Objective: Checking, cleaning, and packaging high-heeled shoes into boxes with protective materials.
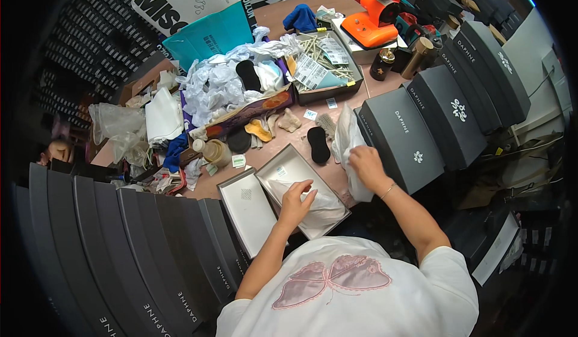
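Smooth, dull-pink counter (376, 88) spreads beneath a clutter of crumpled, translucent white wrapping (208, 81) and a shallow dark cardboard tray (354, 88) of thin pale sticks (316, 51). Stiff, matte charcoal boxes (394, 126) stand in a row at the right; more dark cardboard boxes (135, 241) curve along the left. Near the wearer lies an open rectangular carton with pale inner walls (295, 163), a flat grey-white lid (244, 207) just beside it. Inside the carton rests a soft, wrinkled white paper bundle (325, 207). Over it is the left hand (294, 203), its grip apart, thumb and fingers spread; whether it touches the paper I cannot tell. The right hand (368, 167) has its grip closed on a long, creased white sheet (348, 132) beside the charcoal boxes. Near that sheet lies a black, rounded oblong pad (318, 145).
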A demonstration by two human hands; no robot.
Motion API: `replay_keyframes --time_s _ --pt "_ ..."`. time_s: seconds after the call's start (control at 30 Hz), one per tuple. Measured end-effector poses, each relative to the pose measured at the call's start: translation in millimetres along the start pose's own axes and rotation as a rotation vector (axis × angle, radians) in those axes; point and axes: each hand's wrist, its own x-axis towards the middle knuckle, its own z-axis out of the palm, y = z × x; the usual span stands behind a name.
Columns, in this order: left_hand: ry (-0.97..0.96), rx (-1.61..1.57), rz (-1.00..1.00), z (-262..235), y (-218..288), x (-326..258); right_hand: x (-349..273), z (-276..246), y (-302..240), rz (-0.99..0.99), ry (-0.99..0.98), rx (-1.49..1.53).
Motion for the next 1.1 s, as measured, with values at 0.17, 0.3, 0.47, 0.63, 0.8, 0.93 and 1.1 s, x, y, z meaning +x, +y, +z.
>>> replay_keyframes --time_s 0.17,0.3,0.47,0.63,0.8,0.93,1.1 --pt "-0.105 -0.676 -0.502 50.1 -16.1 17.8 58.2 -101.0 7.0 0.345 0.349 1.070" --pt "-0.290 -1.356 -1.032 38.5 52.7 38.4 53.9 -140.5 -71.3 -0.008 0.060 1.305" --pt "-0.223 -1.217 -0.305 90.7 -41.4 15.1 -9.5 -93.0 -145.9 -0.193 -0.731 1.731" --pt "-0.090 -0.373 -0.116 -49.0 6.6 -1.4 -31.9 -70.6 -79.2 0.464 -0.294 1.910" --pt "0.312 -0.444 -0.234 -39.3 -51.2 11.1 0.2 -22.9 -98.7 -0.018 -0.157 0.802" --pt "0.145 -0.094 -0.328 19.2 -49.8 -5.4 -3.2 38.6 -102.4 0.013 -0.308 0.211" --pt "-0.308 -0.034 -0.668 -12.8 -36.0 -37.7 -0.1 39.3 -94.7 -0.028 -0.391 0.129"
